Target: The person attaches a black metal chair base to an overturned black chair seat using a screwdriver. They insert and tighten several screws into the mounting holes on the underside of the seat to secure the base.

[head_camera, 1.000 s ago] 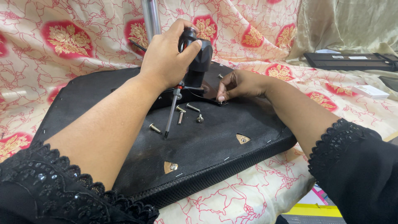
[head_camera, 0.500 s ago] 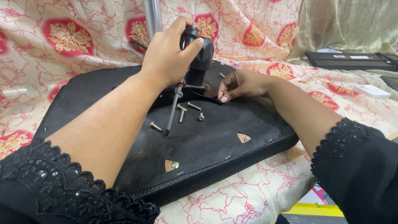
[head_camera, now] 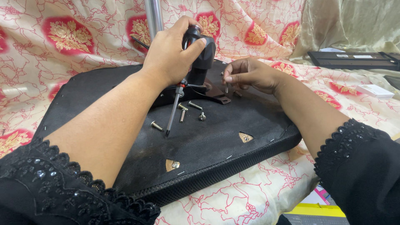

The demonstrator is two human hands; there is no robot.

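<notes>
The left hand (head_camera: 171, 54) is closed around a screwdriver (head_camera: 175, 108), its tip resting on the upturned black seat base (head_camera: 208, 137), while the right hand (head_camera: 250, 75) pinches one bolt (head_camera: 226, 88) upright beside the metal bracket (head_camera: 212, 91). Small, hard and probably slick, the bolt is best gripped at its head. Four loose bolts (head_camera: 183, 112) lie near the shaft, perhaps another behind the fingers.

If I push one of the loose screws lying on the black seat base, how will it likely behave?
The loose screws have round shafts, so one would probably roll, curving around its wider head. The black seat base has a textured fabric cover, which likely slows it. Being small metal, they seem rigid and light.
</notes>
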